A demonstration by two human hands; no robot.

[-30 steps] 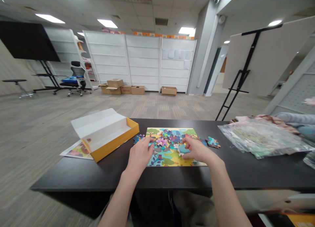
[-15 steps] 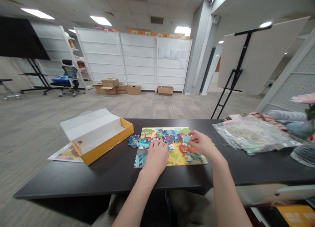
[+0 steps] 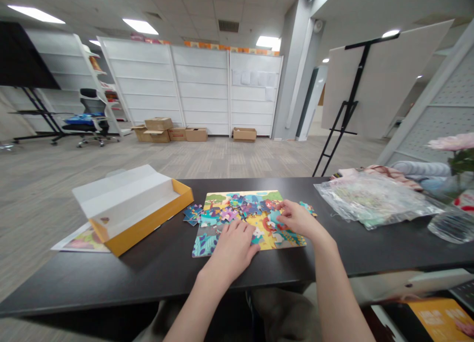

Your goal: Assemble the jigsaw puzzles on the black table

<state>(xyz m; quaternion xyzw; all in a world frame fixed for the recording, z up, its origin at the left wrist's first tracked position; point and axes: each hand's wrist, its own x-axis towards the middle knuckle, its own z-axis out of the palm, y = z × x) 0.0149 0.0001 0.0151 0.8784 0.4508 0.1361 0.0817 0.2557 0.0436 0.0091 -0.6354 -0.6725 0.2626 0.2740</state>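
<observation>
A colourful jigsaw puzzle board [image 3: 212,198] lies on the dark table, with loose puzzle pieces [image 3: 244,206] heaped over its upper middle. My left hand [image 3: 235,245] rests palm down on the board's lower left, fingers stretched forward and slightly bent, covering part of the picture. Over the right half, my right hand [image 3: 298,218] pinches a light teal puzzle piece [image 3: 274,217] between thumb and fingers. Beneath it shows a printed orange-red figure on yellow. Several dark blue pieces [image 3: 192,213] lie off the board's left edge, and a few more [image 3: 308,208] sit beyond its right edge.
An open yellow box [image 3: 148,226] with a white lid stands on the left, over a printed sheet [image 3: 83,238]. On the right lie a clear plastic bag [image 3: 374,198], rolled cloths [image 3: 418,169] and a clear vase [image 3: 454,223] with a pink flower.
My right hand has moved slightly nearer to me with the teal piece. My left hand stays on the board, its thumb now more spread. The whole view has shifted a little to the right.
</observation>
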